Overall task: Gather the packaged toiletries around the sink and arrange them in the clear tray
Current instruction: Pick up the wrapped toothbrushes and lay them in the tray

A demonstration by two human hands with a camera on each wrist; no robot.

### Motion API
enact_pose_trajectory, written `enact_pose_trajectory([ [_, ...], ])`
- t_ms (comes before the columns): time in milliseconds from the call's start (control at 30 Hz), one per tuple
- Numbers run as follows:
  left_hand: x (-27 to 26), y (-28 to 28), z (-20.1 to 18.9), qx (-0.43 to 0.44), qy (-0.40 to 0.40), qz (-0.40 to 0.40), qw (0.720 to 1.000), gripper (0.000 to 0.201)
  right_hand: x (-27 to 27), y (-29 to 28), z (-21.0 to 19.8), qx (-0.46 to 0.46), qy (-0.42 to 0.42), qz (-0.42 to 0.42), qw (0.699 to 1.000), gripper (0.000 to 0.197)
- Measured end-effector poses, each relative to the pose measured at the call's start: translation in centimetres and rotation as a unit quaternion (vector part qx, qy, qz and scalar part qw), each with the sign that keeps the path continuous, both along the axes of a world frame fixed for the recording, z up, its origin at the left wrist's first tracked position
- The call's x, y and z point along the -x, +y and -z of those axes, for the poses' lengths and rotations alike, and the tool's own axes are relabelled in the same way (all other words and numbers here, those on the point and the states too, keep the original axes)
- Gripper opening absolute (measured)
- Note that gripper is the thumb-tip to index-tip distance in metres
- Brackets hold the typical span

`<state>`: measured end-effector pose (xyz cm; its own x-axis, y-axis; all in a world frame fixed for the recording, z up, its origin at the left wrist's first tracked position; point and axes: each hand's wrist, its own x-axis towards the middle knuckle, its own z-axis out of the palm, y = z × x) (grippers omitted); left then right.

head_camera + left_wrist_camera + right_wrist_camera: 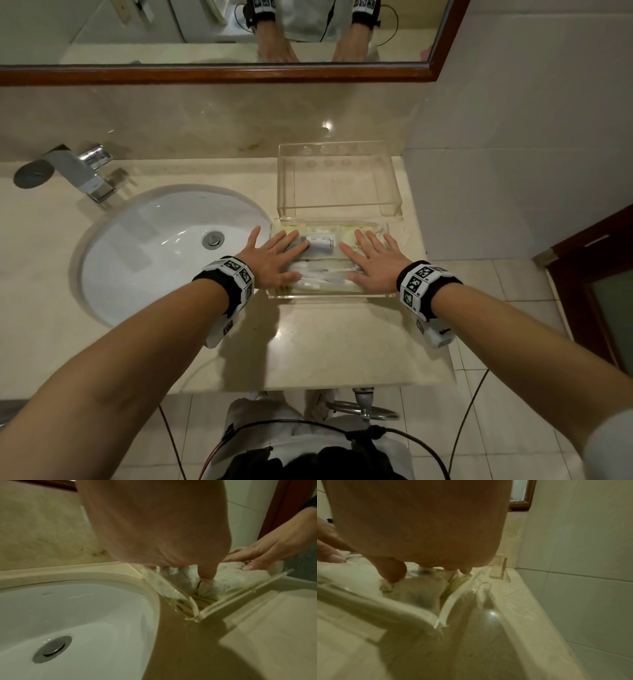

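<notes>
A clear tray (329, 295) lies on the counter right of the sink, filled with packaged toiletries: a small white box (320, 242) in the middle and wrapped white items (322, 277) near the front. My left hand (274, 258) lies flat, fingers spread, on the packets at the tray's left side. My right hand (375, 260) lies flat on those at the right. In the left wrist view my left hand's thumb (206, 570) presses a white wrapper (221, 580) inside the tray (223, 596). The right wrist view shows my right hand's thumb (392, 570) on the packets inside the tray (450, 599).
A clear acrylic stand (337, 181) sits behind the tray against the backsplash. The white sink (154, 246) with its drain (213, 239) lies to the left, a chrome faucet (85, 171) behind it. The tiled wall (513, 137) bounds the counter at right.
</notes>
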<state>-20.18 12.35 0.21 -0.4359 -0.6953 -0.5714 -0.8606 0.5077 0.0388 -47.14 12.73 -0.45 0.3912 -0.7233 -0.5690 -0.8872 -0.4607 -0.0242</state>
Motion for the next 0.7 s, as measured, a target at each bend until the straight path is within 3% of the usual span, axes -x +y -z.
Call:
enact_pose_trajectory([
  [200,0.3,0.3,-1.2,0.054,0.053,-0.031,0.997,0.071,0.5,0.5,-0.9,0.015,-0.050,0.024,0.998,0.072],
  [300,1.0,0.4,-0.8,0.092,0.084,-0.004,0.992,0.071,0.2,0.6,-1.1,0.029,-0.073,0.007,0.997,0.074],
  [700,2.4,0.3,0.1,-0.002,0.036,-0.016,0.999,0.071,-0.5,0.1,-0.4,-0.016,-0.065,-0.005,0.998,0.072],
])
